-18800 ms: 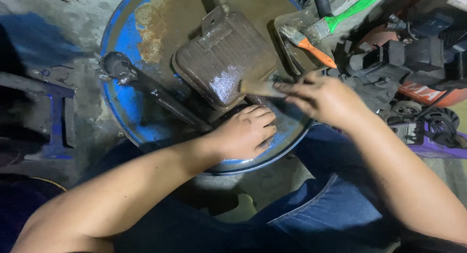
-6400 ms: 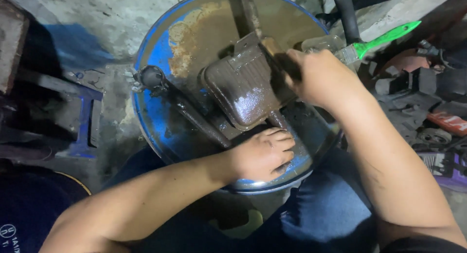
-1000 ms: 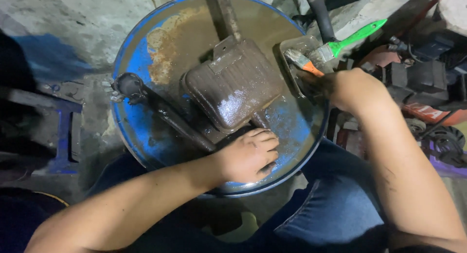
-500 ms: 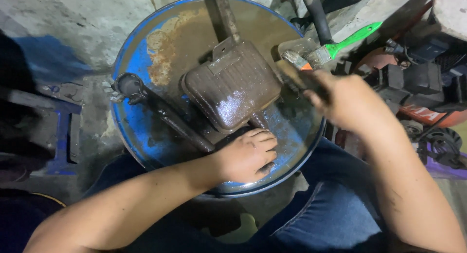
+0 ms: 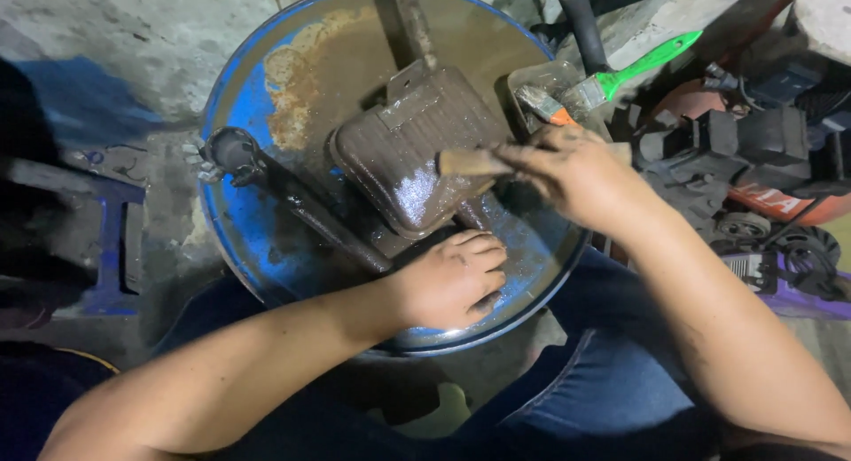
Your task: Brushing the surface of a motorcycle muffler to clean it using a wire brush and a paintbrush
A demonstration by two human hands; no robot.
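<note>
Right hand (image 5: pixel 581 173) clamped on brush (image 5: pixel 470 163), bristle end over oily ribbed metal part (image 5: pixel 415 155) lying in centre of blue drum top (image 5: pixel 248 239). Left hand (image 5: pixel 452 282) fingers curled together, pressing near edge of part. Green-handled brush (image 5: pixel 634 68) in tray, behind right hand.

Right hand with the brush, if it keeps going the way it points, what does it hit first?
Likely the ribbed metal pedal: the right hand points its brush leftward over it, though height above is unclear.
</note>
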